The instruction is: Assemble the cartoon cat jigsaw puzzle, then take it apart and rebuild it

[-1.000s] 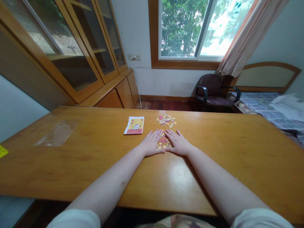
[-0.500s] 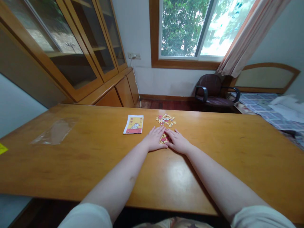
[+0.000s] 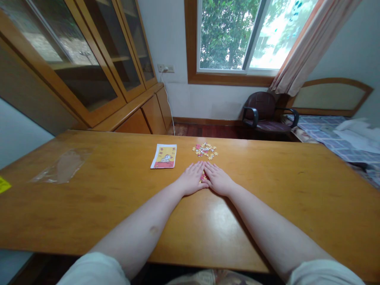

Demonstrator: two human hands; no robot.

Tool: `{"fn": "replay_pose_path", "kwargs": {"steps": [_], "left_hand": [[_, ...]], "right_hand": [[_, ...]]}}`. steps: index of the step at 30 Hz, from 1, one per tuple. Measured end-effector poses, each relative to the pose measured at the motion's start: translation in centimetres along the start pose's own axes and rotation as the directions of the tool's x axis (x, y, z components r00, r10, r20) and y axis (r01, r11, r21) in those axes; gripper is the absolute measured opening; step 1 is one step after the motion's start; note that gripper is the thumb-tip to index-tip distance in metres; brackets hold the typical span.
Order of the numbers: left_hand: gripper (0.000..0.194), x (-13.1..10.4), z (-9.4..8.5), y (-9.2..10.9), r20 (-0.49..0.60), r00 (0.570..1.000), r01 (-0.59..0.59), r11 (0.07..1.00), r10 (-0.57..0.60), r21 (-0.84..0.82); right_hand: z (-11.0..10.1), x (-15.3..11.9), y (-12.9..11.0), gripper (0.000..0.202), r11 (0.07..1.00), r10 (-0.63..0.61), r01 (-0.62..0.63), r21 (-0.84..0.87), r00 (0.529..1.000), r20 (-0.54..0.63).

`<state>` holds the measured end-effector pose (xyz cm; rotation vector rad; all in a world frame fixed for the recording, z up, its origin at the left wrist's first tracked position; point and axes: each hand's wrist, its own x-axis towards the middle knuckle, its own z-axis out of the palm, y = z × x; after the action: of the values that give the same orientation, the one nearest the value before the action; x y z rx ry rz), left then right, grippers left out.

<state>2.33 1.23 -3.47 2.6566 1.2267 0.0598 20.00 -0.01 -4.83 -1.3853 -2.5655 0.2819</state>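
Both palms face down on the wooden table (image 3: 118,198), fingertips meeting in a tent shape. My left hand (image 3: 192,178) lies with its fingers stretched out over some jigsaw puzzle pieces (image 3: 203,177). From the other side my right hand (image 3: 219,178) covers the same pieces, its fingers also straight. Only a small patch of yellow and pink pieces shows in the gap between the hands; the rest is hidden. Just beyond the fingertips lies a loose pile of puzzle pieces (image 3: 204,150), pink, yellow and white. Left of it sits a picture card (image 3: 164,156) with a white cartoon animal.
A clear plastic bag (image 3: 62,166) lies flat on the table's left part, with a yellow item (image 3: 4,185) at the left edge. Beyond the table stand a glass-door cabinet (image 3: 121,99), an armchair (image 3: 263,113) and a bed (image 3: 329,130).
My hands have drawn closer together, narrowing the gap and covering more of the near pieces. They now sit slightly farther from the loose pile. The view has shifted a little.
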Motion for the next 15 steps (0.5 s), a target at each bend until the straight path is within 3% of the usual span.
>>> {"fn": "replay_pose_path", "kwargs": {"steps": [15], "left_hand": [[0.081,0.47,0.28,-0.37,-0.064,0.998,-0.016,1.000,0.015,-0.026]], "right_hand": [[-0.44,0.08,-0.47,0.061,0.999,0.028,-0.028,0.019,0.999,-0.031]]}}
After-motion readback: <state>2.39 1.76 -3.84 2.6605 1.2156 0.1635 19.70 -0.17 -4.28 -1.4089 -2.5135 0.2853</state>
